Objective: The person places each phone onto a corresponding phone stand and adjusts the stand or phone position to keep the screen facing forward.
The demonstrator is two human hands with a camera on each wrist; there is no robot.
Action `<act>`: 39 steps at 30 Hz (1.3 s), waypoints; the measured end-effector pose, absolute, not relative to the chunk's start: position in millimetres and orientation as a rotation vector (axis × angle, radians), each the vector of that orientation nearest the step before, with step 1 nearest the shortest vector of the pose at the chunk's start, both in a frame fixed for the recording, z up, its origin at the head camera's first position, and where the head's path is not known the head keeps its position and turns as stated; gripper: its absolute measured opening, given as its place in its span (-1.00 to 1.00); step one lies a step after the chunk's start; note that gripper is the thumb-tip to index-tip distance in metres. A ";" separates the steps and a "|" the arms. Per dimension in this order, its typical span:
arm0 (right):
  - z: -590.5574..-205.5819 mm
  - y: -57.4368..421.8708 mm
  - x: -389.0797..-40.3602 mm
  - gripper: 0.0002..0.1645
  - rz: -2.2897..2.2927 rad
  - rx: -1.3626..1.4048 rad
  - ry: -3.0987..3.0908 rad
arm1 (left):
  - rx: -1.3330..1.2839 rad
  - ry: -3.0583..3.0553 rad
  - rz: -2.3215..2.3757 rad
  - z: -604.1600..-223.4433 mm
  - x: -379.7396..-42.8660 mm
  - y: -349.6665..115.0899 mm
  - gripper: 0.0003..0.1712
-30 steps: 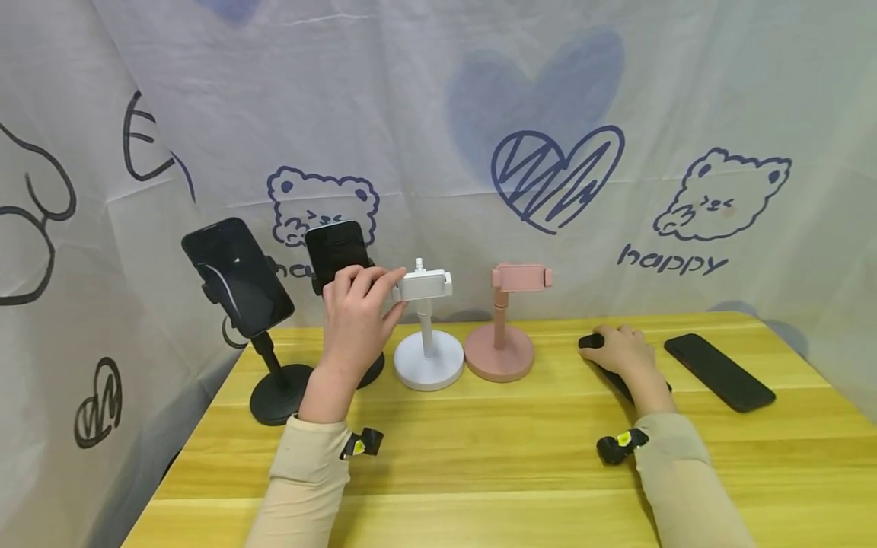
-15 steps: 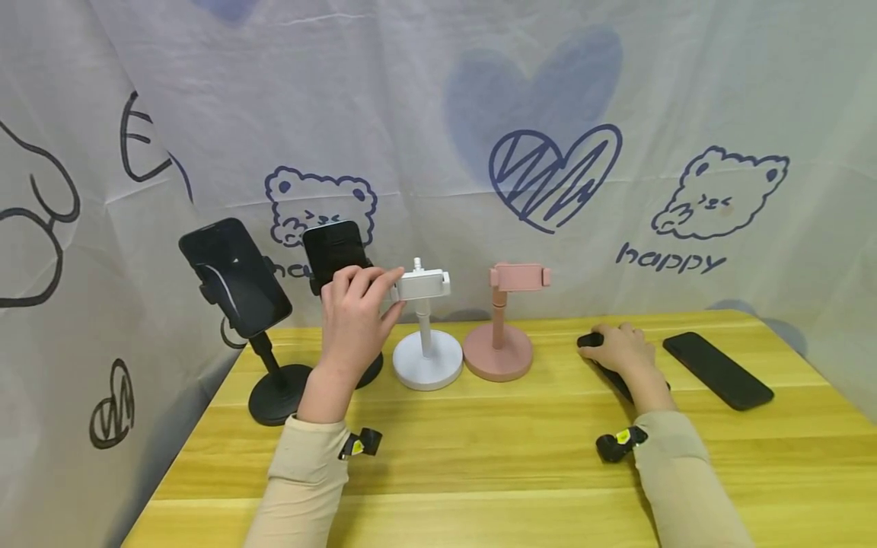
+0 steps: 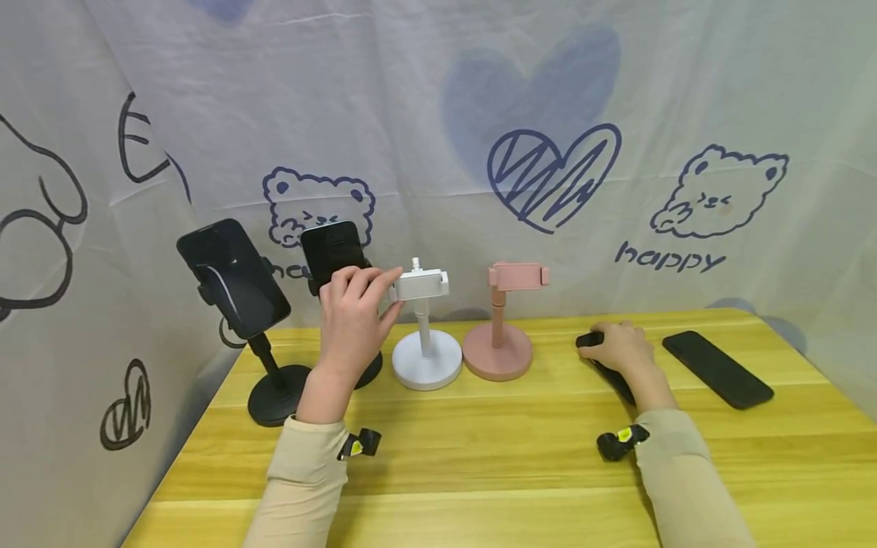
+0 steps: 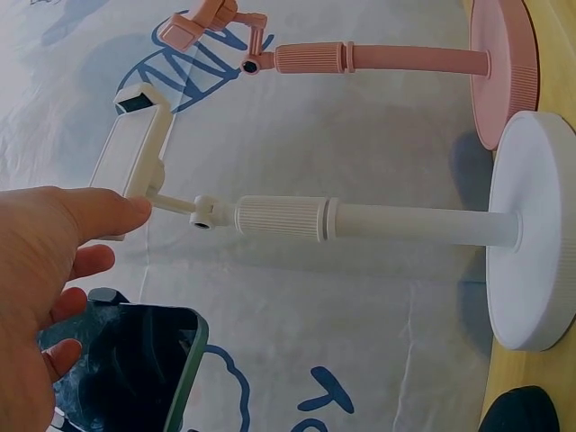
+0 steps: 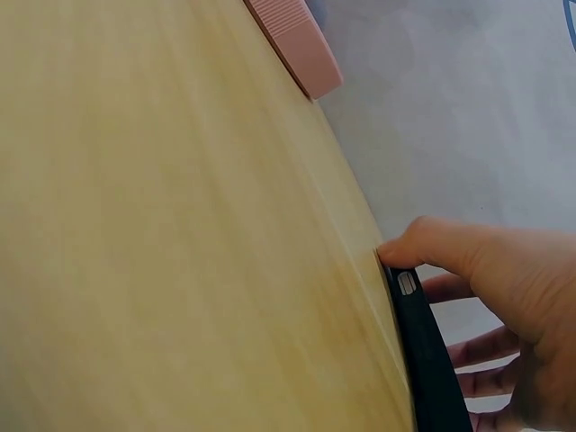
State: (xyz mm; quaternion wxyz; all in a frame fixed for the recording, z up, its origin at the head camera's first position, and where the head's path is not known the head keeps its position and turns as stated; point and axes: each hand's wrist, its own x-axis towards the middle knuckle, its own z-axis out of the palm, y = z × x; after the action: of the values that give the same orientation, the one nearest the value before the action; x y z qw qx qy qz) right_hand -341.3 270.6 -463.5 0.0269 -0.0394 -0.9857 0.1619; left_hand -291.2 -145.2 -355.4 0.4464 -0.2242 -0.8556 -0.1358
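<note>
Not much has moved in the last second: the left hand [image 3: 352,320] still pinches the white phone stand [image 3: 425,335] by its clamp, thumb and fingers closed on its left end. The small change is at far right, where the black phone [image 3: 617,380] has swung a bit, so its near end no longer pokes out right of the wrist. The right hand's [image 3: 623,350] fingers grip its sides; can't tell if it's fully off the counter [image 3: 493,449]. I'd say it's mid pick-up, with the white clamp still empty.
</note>
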 end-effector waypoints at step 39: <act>-458.7 264.4 -344.4 -0.18 0.369 0.134 -2.794 | -0.578 -2.063 -0.324 -357.3 -291.2 -146.3 -0.49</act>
State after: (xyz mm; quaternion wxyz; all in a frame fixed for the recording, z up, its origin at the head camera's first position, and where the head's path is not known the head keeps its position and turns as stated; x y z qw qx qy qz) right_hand -344.4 264.4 -458.7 0.1595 0.0469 -0.9776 0.1290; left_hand -291.2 -146.3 -357.3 0.4682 -0.2356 -0.8413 -0.1320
